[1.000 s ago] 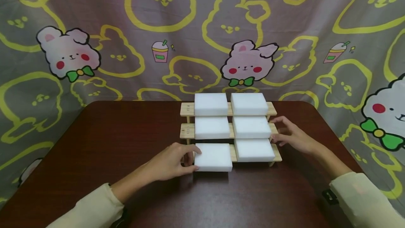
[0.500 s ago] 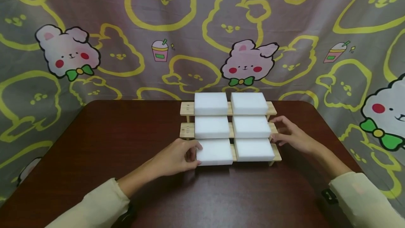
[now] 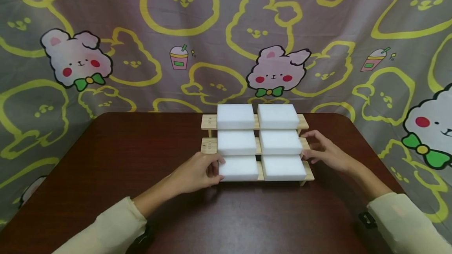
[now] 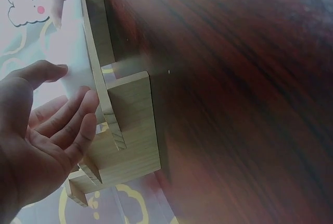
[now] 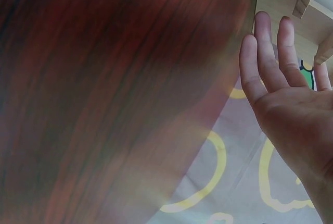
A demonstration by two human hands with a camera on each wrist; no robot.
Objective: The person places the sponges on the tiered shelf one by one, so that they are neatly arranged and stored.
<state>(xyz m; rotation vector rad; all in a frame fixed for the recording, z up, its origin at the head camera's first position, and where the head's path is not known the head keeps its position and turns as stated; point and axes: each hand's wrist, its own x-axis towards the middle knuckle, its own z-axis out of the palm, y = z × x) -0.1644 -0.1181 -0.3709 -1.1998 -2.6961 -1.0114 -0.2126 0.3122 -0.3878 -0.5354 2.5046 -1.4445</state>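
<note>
A three-step wooden rack (image 3: pixel 209 145) stands on the table, with white foam blocks in two columns on its steps. My left hand (image 3: pixel 199 172) pinches the left end of the front-left foam block (image 3: pixel 238 167), which lies on the lowest step. In the left wrist view, the thumb is over the block (image 4: pixel 78 52) and the other fingers are beside the front board's edge. My right hand (image 3: pixel 328 154) grips the right end of the middle step between thumb and index finger. Its other fingers look fairly straight in the right wrist view, near the rack's side panel (image 5: pixel 281 0).
The dark red-brown table (image 3: pixel 141 136) extends to both sides and in front of the rack. Close behind it hangs a patterned curtain (image 3: pixel 212 42). Another foam block (image 3: pixel 284 167) lies to the right of the held one, with a narrow gap between.
My left hand has pushed the front-left foam block back, from overhanging the lowest step to about level with its right neighbour. My right hand has stayed at the rack's right end.
</note>
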